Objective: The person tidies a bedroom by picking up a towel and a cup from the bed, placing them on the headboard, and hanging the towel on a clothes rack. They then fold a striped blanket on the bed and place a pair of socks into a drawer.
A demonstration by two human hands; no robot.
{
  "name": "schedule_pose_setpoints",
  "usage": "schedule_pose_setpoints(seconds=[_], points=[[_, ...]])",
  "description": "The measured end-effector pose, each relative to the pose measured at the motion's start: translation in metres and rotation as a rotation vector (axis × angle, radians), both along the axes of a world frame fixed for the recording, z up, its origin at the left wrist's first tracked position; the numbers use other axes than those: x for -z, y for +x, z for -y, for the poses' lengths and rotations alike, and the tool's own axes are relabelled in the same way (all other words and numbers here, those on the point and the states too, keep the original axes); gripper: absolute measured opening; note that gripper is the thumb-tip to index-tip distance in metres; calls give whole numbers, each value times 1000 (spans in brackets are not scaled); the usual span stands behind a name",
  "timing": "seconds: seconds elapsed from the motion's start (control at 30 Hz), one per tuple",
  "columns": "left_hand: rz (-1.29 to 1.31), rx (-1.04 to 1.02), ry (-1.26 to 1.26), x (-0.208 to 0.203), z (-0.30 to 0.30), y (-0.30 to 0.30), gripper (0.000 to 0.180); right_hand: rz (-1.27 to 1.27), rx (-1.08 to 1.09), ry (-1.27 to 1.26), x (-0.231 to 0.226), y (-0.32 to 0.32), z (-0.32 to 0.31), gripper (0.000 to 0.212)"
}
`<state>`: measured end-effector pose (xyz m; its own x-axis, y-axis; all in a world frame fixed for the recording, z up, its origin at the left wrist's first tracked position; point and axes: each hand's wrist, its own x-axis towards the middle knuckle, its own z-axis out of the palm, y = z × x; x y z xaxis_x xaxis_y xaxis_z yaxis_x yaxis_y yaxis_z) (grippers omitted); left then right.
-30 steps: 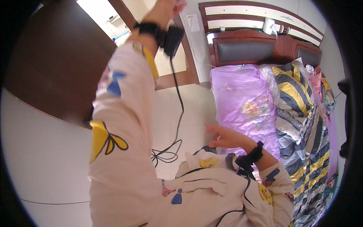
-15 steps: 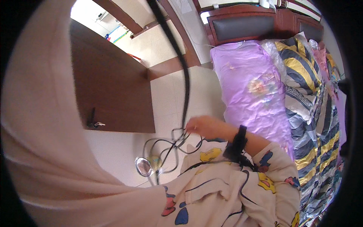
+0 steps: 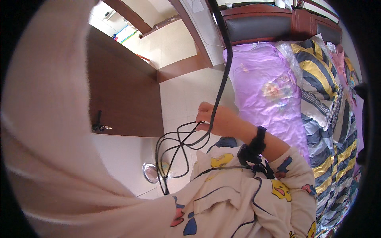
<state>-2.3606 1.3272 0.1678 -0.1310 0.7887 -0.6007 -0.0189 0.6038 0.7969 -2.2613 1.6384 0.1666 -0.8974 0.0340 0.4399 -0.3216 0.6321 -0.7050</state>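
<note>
My right hand point(image 3: 223, 121) is pinched closed around a black cable point(image 3: 229, 59), which runs up out of the top of the picture. Thin black loops of that cable point(image 3: 181, 143) dangle beside the fingertips, over the floor. A black device point(image 3: 254, 148) is strapped round my right wrist. My left arm is raised, its beige sleeve point(image 3: 49, 103) filling the left side; the left hand is out of the picture. My cartoon-print beige top point(image 3: 222, 194) lies below the loops.
A dark brown door point(image 3: 125, 83) stands ajar at left, keys in its lever handle point(image 3: 98, 123). To the right is a bed with a purple sheet point(image 3: 264, 83), a striped quilt point(image 3: 317, 75) and a padded headboard point(image 3: 258, 29). A shiny round dish point(image 3: 150, 173) sits on the tiles.
My right hand has moved up and slightly right with the cable. The cable's upper stretch has swung right, and the loops have spread wider.
</note>
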Motion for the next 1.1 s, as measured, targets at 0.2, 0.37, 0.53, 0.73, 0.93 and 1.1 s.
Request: schedule_pose_setpoints(seconds=[0.2, 0.37, 0.53, 0.73, 0.93, 1.1], points=[[-193, 202, 105, -13, -113, -52, 42, -159, -160, -49, -25, 11, -1, 15], [-369, 350, 196, -37, -227, -75, 44, -227, -107, 23, -38, 28, -11, 16], [-261, 437, 162, -34, -286, -80, 47, -231, -112, 61, -48, 46, -24, 17], [299, 552, -243, -19, -257, -61, 50, -263, -213, 33, -52, 45, -21, 17], [-309, 1017, 73, -51, -282, -59, 46, -207, -144, -91, -45, 44, -19, 25], [-615, 889, -207, -80, -300, -61, 63, -95, -41, -249, -24, 63, -25, 37]])
